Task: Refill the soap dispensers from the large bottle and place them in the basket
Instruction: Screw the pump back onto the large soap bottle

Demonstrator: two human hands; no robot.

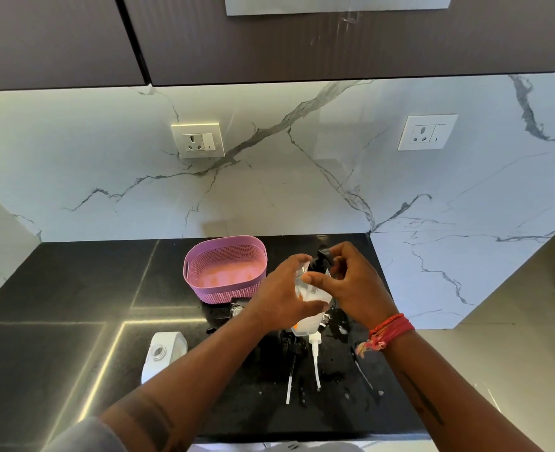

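Note:
My left hand wraps around a clear soap dispenser held above the black counter. My right hand pinches the neck of that dispenser's black pump head. A second clear dispenser with orange liquid stands just below, mostly hidden by my hands. The pink perforated basket stands to the left of the hands, with nothing in it. The large white bottle stands uncapped at the near left. A white pump with its tube lies on the counter.
The black counter shows wet spills near the dispensers. Loose pump tubes lie in front. A marble wall with two sockets rises behind, dark cabinets overhead. The counter's right edge drops off near my right wrist.

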